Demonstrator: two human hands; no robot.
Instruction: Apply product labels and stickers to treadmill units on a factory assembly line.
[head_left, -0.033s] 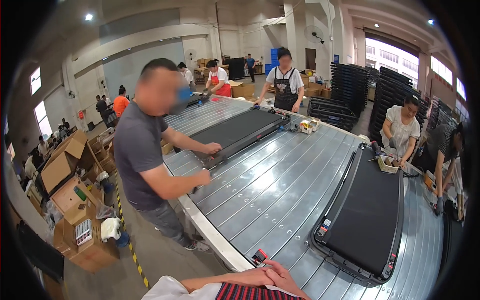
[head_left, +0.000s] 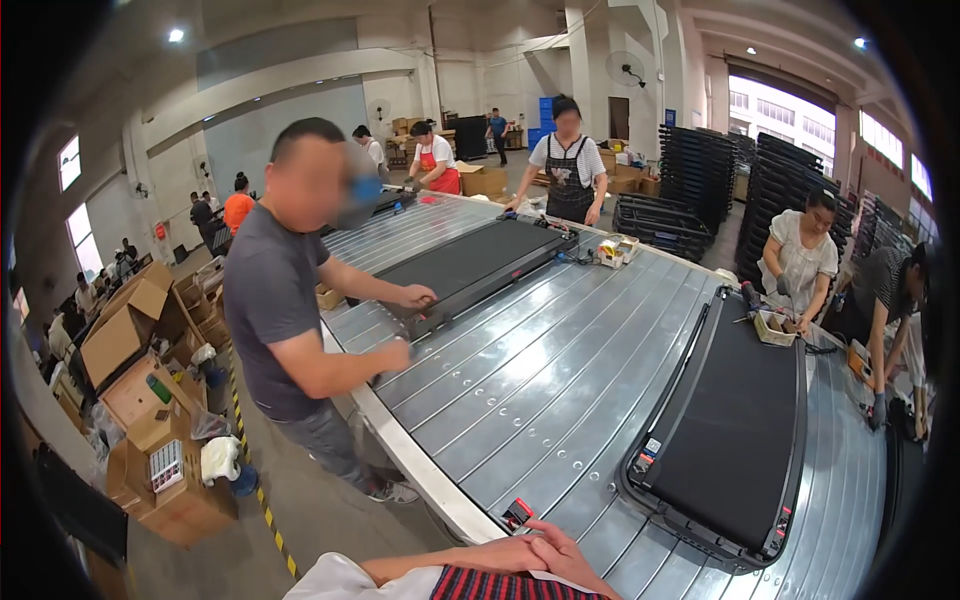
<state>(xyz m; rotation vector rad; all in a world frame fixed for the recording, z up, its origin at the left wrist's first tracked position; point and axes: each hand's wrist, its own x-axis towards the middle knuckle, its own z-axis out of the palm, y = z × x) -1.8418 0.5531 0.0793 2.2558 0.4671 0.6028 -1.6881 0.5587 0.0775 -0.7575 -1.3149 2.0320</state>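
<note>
Best to keep both hands (head_left: 545,553) resting empty, fingers loosely overlapped at the conveyor (head_left: 520,390) edge by the small red-black tool (head_left: 517,514), w/ treadmill (head_left: 725,430) just right, clear of co-worker's reach.

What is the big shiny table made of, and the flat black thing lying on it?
The table looks like bare metal: long silvery slats that catch the light, dotted with small holes. The flat black thing seems to have a matte, rubbery belt inside a smooth, probably plastic, frame. The person's own hands rest at the table's near edge.
</note>
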